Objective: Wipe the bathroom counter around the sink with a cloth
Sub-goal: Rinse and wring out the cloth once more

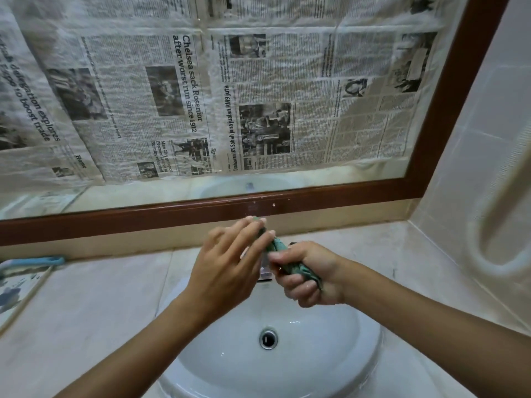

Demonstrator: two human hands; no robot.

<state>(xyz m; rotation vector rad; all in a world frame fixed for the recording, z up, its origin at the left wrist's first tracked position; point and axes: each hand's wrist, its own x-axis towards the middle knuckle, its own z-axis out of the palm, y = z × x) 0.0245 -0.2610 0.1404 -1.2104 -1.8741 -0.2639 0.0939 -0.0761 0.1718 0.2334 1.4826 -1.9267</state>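
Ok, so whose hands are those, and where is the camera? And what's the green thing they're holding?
There is no machine here, just a person. The camera sits on their head and looks down, so you see their two arms reaching out as if they were your own. The left hand pinches one end of a green cloth. The right hand grips the other end in a fist. They hold it above a white sink with a round drain. Around the sink is a pale counter, which the cloth is meant to wipe. Behind it hangs a mirror in a brown frame, mostly covered with newspaper.
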